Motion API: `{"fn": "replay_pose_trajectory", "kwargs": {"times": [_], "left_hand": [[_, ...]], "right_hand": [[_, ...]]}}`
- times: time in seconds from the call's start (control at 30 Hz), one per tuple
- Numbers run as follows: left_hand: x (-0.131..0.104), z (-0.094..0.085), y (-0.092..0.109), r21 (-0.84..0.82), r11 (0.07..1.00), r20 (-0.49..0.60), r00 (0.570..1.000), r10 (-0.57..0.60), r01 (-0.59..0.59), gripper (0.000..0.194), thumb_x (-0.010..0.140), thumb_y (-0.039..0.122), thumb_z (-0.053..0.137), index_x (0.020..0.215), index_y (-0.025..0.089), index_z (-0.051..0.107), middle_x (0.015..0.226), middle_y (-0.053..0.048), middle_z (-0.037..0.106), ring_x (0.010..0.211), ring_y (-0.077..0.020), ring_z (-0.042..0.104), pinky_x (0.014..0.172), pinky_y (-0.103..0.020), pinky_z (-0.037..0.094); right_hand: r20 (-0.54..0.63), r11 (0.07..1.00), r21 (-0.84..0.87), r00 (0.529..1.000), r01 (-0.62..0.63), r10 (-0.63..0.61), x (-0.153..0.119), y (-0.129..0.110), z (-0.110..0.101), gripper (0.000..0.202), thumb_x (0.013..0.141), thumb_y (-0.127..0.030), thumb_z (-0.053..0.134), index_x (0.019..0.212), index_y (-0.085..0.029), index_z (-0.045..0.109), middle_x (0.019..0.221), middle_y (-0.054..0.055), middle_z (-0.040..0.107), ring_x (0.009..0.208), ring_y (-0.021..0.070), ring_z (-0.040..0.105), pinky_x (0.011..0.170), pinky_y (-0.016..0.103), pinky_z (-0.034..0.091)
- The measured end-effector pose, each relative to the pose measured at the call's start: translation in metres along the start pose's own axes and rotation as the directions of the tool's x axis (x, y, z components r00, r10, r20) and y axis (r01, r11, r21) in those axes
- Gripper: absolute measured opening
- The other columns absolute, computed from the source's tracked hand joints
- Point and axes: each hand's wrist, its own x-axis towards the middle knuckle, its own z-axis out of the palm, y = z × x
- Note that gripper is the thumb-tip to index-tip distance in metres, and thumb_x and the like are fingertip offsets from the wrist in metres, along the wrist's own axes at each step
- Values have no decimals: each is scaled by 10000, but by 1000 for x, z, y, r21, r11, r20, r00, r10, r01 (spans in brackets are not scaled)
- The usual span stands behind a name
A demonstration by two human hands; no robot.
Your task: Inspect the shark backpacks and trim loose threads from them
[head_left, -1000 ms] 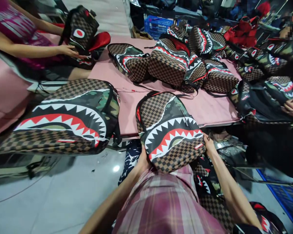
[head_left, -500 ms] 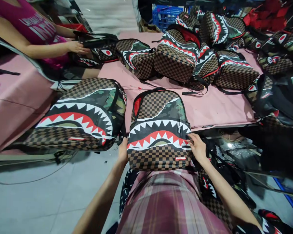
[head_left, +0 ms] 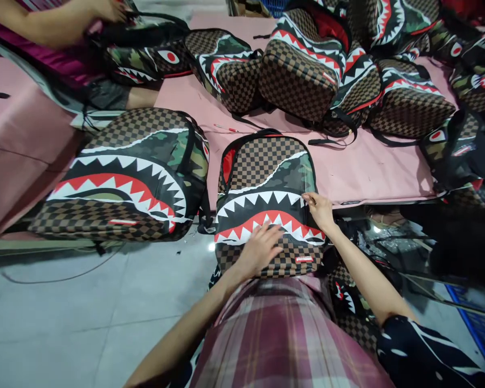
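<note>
Right hand: the right hand (head_left: pixel 322 211) has thumb and finger pinched together on the zip (head_left: pixel 305 178) at the front of the bag; the pull itself is hidden from me.
Left hand: the left hand (head_left: pixel 259 250) is open, fingers spread apart, laid over the toothy print low on the front.
Bag: the bag (head_left: pixel 267 159) faces the person, its base by the plaid apron (head_left: pixel 286 334), its top end over the near edge of the pink table (head_left: pixel 372 172).
Opening: red lining (head_left: pixel 227 164) shows at the upper left, so the main mouth is at least partly open.
How far along: the bag looks fully made up, print and label in place, and I'd call the handling of it midway; the mouth is unclosed, and how far the front zip is drawn I can't tell.
Beside it: a larger-looking left bag (head_left: pixel 121 178) lies at the table edge, front up.
Beyond: a red pen (head_left: pixel 226 128), then a heap of bags (head_left: pixel 299 75); I can't tell which have been handled.
Across: a co-worker's hand (head_left: pixel 109 9) is near another bag (head_left: pixel 145 59).
Below right: more bags (head_left: pixel 347 302) lie low down, near a blue crate (head_left: pixel 475 323).
</note>
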Motion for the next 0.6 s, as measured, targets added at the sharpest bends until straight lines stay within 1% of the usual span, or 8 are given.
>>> {"fn": "replay_pose_trajectory", "kwargs": {"times": [0.07,0.13,0.2,0.27,0.43,0.5,0.53,0.6], "left_hand": [[3,13,12,14,995,111,989,96,-98,473,873,417,472,1302,217,451,1406,-75,412,1359,-307,217,1087,-531,174],[2,24,16,36,992,165,980,111,-119,579,826,515,501,1314,209,439,1420,-95,386,1365,-341,175,1081,-557,139],[-1,31,15,53,992,188,977,102,-113,662,774,589,519,1305,198,455,1428,-110,369,1363,-368,159,1077,-563,127],[-4,34,12,61,991,195,975,105,-119,691,753,618,520,1296,195,466,1437,-110,355,1363,-373,151,1080,-559,117],[-5,35,11,76,992,195,977,83,-100,647,770,571,545,1297,205,462,1442,-95,349,1364,-361,156,1077,-554,131],[-6,35,12,81,993,210,976,62,-80,644,768,555,561,1303,212,455,1441,-85,353,1363,-354,168,1081,-543,135],[-7,35,12,82,994,223,974,51,-71,645,768,549,566,1307,214,451,1441,-80,356,1362,-351,176,1082,-540,137],[-9,34,11,79,995,246,969,34,-55,649,767,540,575,1315,219,441,1442,-67,355,1360,-349,181,1083,-537,142]], "right_hand": [[-18,999,31,1000,-19,19,0,0,-1,267,900,-315,429,967,-217,668,961,56,697,867,214,643,717,296,463],[-34,997,73,999,-24,27,-2,0,-2,259,895,-318,442,938,-214,676,945,53,696,854,208,639,716,289,454],[-44,994,105,998,-30,35,-6,0,-3,254,890,-317,452,916,-208,679,917,50,697,813,204,638,688,285,448],[-46,994,106,998,-35,40,-7,0,-2,239,883,-315,468,912,-204,678,906,49,695,789,203,635,669,284,444],[-23,994,107,1000,15,-13,-7,3,-1,197,864,-285,493,905,-206,668,914,62,681,835,207,628,724,295,453],[11,989,142,999,44,-46,-18,4,-3,185,856,-266,494,855,-203,668,871,63,677,818,202,629,720,294,462],[52,985,161,996,62,-72,-27,5,-4,179,849,-245,495,838,-203,668,848,60,674,800,196,629,712,292,467],[177,975,203,975,95,-132,-56,7,-7,187,825,-183,485,839,-210,670,815,46,666,756,181,628,686,287,477]]}}
